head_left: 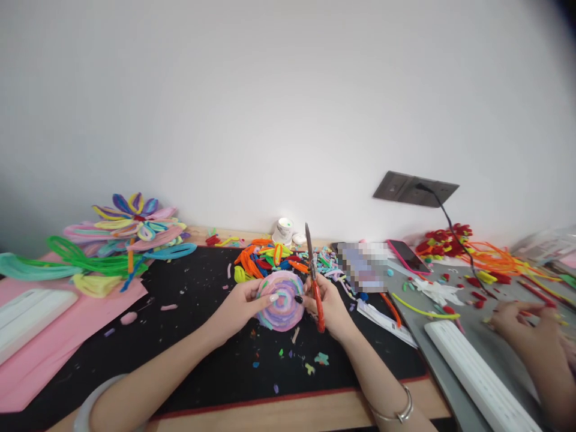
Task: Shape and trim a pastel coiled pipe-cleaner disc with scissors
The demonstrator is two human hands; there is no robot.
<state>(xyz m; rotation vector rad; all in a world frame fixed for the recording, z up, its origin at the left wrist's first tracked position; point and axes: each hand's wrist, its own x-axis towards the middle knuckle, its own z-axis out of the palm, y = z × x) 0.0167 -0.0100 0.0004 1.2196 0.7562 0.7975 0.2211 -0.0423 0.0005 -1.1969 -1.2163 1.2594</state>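
Note:
A round pastel disc (282, 321), which looks like coiled pipe cleaners in pink, purple and blue rings, is held up over the black mat (193, 354). My left hand (240, 309) grips its left edge, with the thumb on its front face. At the right edge, my right hand (330, 303) pinches the disc between thumb and fingers. The same hand holds scissors (317, 300) with red-orange handles, blades pointing up. Just behind the disc lies a heap of orange, yellow and red pipe cleaners (252, 258). Small fuzzy offcuts (321, 359) are scattered on the mat.
A pipe-cleaner flower (137, 219) and pink paper (112, 306) lie left. Behind the mat stands a white cup (283, 229). To the right are phones (407, 257), a white strip-shaped box (477, 375), a plugged-in cable (454, 234) and another person's hand (533, 336).

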